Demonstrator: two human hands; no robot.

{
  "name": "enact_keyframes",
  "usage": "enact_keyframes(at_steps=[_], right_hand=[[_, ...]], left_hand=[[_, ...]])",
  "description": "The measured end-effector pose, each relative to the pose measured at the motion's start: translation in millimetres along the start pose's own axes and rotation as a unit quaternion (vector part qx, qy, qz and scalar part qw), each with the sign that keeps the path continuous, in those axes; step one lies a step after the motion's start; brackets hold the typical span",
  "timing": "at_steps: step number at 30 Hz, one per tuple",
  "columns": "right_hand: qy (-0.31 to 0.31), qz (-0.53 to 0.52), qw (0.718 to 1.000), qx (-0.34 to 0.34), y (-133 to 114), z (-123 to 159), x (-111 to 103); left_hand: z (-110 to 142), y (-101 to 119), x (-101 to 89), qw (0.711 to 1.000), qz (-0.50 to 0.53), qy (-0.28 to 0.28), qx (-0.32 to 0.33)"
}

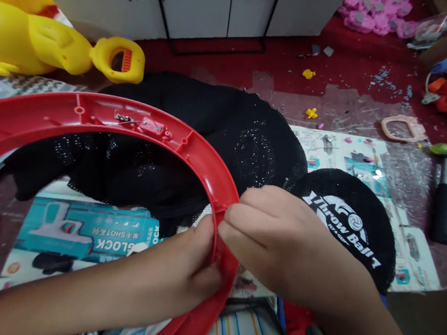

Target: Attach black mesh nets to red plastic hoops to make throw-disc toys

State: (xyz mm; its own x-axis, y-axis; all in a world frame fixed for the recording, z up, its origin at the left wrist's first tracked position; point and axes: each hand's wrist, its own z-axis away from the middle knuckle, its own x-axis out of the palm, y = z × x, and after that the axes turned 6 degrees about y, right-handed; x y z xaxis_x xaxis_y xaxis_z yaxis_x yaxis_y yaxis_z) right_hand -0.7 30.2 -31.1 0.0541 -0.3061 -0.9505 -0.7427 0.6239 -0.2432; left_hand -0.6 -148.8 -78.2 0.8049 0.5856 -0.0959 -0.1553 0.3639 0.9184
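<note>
A large red plastic ring (173, 113), its hollow ribbed side facing up, reaches from the left edge round to my lap. My left hand (199, 264) is closed around its right side, thumb on the inner rim. On the outer rim opposite, my right hand (265, 231) is closed with fingers curled tight; whatever they pinch is hidden. A small red part with wires and a spring (149, 125) sits in the ring's channel. Beneath and behind the ring lies black mesh fabric (209, 109). A black mesh piece printed "Throw Ball" (355, 221) is beyond my right wrist.
Yellow plastic toy parts (58, 43) lie back left, before a white box (198, 9). A hammer (444, 202) is at the right, near a pale pink plastic frame (416, 129). Printed cardboard (95, 240) lies underneath. Pink pieces (378, 14) are heaped at the back right.
</note>
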Motion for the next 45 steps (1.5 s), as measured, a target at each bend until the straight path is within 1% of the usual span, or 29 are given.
enact_keyframes(at_steps=[4,9,12,14,16,18,19,20,21,24,25,28,31,35,38,41,45], right_hand=[[0.000,-0.002,1.000,0.004,5,0,3],[0.010,-0.036,0.999,0.027,17,2,9],[0.029,-0.059,0.997,0.051,17,3,10],[0.041,-0.062,0.996,0.057,16,2,10],[0.044,-0.057,0.996,0.053,14,2,10],[0.043,-0.049,0.997,0.047,12,2,9],[0.042,-0.045,0.997,0.045,12,1,9],[0.042,-0.043,0.997,0.044,11,1,9],[0.042,-0.042,0.997,0.044,11,1,9],[0.041,-0.044,0.997,0.048,10,1,10],[0.040,-0.043,0.997,0.049,9,1,11],[0.040,-0.027,0.997,0.054,7,1,12],[0.048,-0.021,0.997,0.058,7,2,12],[0.053,-0.016,0.998,0.041,12,4,9],[0.066,0.003,0.998,0.024,14,5,7],[0.091,-0.002,0.996,0.010,11,4,7],[0.113,-0.007,0.993,0.012,5,2,10]], left_hand=[[2,1,-1.0,1.000,-0.023,-0.009,-0.018],[6,7,-2.4,0.999,-0.009,-0.018,-0.039],[7,6,0.0,0.997,0.049,-0.010,-0.065],[6,6,3.2,0.988,0.131,-0.010,-0.079],[4,8,7.0,0.971,0.221,0.015,-0.086],[2,9,10.4,0.954,0.280,0.077,-0.082],[1,9,11.5,0.949,0.289,0.106,-0.072],[0,9,12.3,0.949,0.286,0.121,-0.062],[-1,9,12.6,0.952,0.277,0.123,-0.053],[-3,7,11.7,0.958,0.265,0.100,-0.034],[-3,7,11.2,0.957,0.268,0.102,-0.034],[-5,8,9.5,0.958,0.261,0.110,-0.048],[-6,10,7.4,0.968,0.206,0.125,-0.065],[-6,12,3.4,0.977,0.135,0.144,-0.074],[-5,11,0.4,0.987,0.088,0.116,-0.074],[0,6,-1.8,0.993,0.036,0.084,-0.070],[4,-1,-3.2,0.997,-0.003,0.048,-0.053]])
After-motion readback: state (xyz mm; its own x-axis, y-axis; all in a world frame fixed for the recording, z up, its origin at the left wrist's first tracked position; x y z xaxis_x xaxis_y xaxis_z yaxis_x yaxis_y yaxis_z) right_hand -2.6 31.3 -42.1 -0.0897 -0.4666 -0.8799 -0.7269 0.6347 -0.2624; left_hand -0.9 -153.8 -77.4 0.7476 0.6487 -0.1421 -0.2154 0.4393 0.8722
